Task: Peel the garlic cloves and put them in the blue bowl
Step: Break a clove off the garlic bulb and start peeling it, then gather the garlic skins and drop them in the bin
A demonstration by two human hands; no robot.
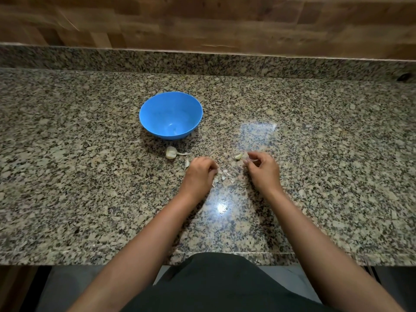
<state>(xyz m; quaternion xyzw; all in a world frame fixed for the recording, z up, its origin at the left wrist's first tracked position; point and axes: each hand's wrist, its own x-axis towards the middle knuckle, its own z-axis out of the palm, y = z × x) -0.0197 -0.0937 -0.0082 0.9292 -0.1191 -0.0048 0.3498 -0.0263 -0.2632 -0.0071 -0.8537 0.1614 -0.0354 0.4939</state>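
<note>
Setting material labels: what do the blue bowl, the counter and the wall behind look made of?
Blue bowl: probably plastic, semi-gloss; even colour, soft highlights.
Counter: polished speckled granite or a look-alike; mirror-like glare patches.
Wall: wood-look blocks, matte; real wood or printed tile, cannot tell.

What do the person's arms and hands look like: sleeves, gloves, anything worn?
No gloves on the left hand or the right hand, and no rings, watch or bracelet visible. The left forearm and right forearm are bare to the frame edge, with no sleeves showing. The only clothing in view is a dark garment over the torso.
</note>
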